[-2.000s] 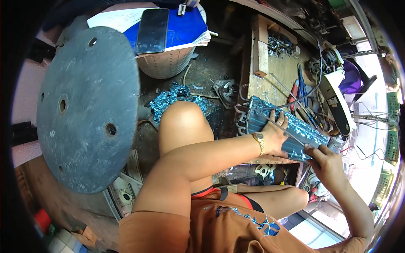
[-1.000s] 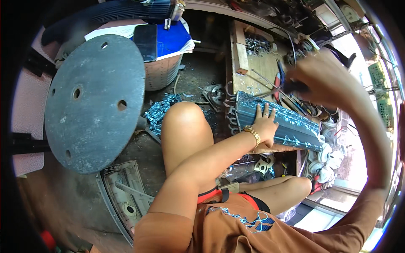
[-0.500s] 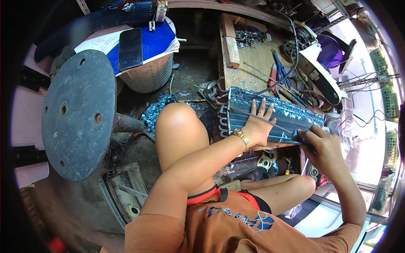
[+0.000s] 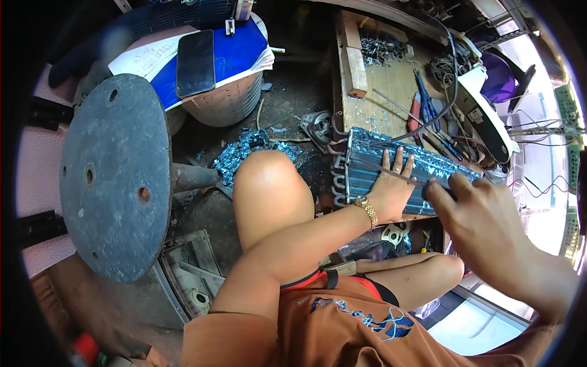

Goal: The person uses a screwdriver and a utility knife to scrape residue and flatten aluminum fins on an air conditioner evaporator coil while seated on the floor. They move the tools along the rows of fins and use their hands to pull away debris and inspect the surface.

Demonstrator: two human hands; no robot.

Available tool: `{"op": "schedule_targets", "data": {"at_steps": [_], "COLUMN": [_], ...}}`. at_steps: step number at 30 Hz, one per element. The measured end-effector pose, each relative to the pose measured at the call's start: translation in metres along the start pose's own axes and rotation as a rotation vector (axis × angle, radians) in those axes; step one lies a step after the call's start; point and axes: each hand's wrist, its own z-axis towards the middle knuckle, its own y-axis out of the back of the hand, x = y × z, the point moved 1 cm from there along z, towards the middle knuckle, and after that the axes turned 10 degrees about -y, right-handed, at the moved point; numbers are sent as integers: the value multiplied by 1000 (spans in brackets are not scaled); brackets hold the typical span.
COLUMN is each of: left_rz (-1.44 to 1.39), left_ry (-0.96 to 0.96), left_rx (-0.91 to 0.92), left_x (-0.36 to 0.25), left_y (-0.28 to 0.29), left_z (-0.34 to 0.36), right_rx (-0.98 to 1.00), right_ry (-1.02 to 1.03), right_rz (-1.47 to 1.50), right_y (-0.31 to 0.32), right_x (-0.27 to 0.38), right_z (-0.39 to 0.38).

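Observation:
A blue finned coil block (image 4: pixel 367 165) with bent copper tube ends lies across my lap, its left end by my raised knee. My left hand (image 4: pixel 391 192), with a gold watch on the wrist, presses flat on the fins with fingers spread. My right hand (image 4: pixel 483 223) grips the dark handle of a thin metal rod tool (image 4: pixel 397 174) whose shaft lies across the fins under my left fingers.
A wooden board (image 4: pixel 391 85) behind the coil carries pliers, screws and wires. A round grey metal disc (image 4: pixel 113 174) stands at left. A dark phone (image 4: pixel 195 55) lies on a blue-topped basket. Blue fin scraps (image 4: pixel 244 153) litter the floor.
My right hand reached up toward the wooden board and came back holding the rod tool against the coil. My left hand stayed flat on the fins. The view shifted slightly.

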Motion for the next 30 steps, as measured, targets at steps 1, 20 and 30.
{"op": "schedule_targets", "data": {"at_steps": [1, 20, 30], "left_rz": [-9, -90, 27], "left_ry": [6, 32, -9], "left_rx": [-25, 185, 82], "left_x": [3, 5, 3], "left_y": [0, 19, 8], "left_z": [-3, 9, 1], "right_rx": [-14, -145, -55], "right_ry": [5, -134, -214], "right_rz": [31, 776, 553], "right_y": [1, -245, -152], "right_x": [-4, -88, -74], "right_z": [6, -26, -57]}}
